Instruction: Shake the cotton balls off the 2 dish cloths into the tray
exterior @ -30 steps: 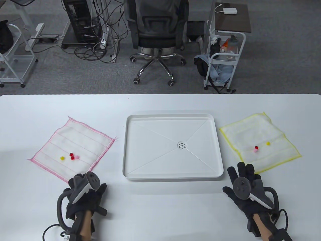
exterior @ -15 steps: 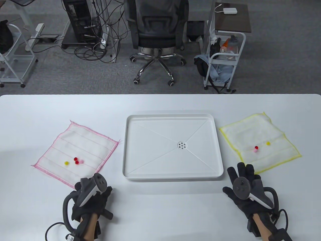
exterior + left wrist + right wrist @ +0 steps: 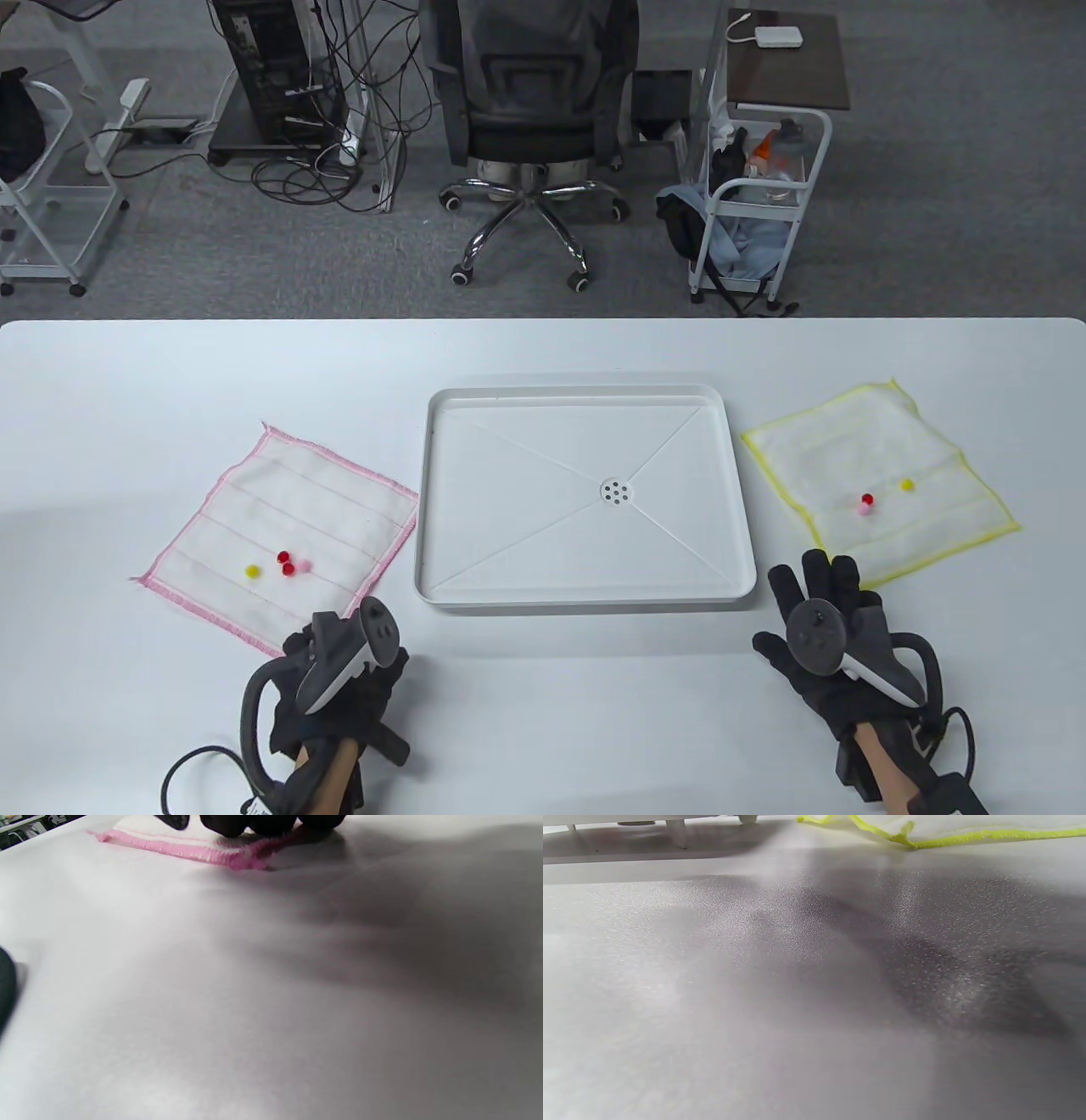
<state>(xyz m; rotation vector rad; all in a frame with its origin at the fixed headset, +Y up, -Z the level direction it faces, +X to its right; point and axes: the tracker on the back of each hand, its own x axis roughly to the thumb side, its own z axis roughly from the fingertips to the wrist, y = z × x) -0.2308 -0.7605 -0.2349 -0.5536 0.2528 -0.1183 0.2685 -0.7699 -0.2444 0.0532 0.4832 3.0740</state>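
Pink cloth (image 3: 284,531) dragged closer to tray (image 3: 428,543).

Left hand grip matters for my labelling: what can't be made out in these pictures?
- Left hand, table view: the tracker covers its fingers, so the hold on the pink-edged cloth is hidden.
- Left wrist view: fingertips are cut off by the top edge.
- Right wrist view: no fingers show; only the yellow-edged cloth hem.
- Cotton balls: too small to tell the material.

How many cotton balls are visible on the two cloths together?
7. Four on the pink-edged cloth: one yellow, two red, one pink. Three on the yellow-edged cloth: red, pink, yellow. The tray holds none.
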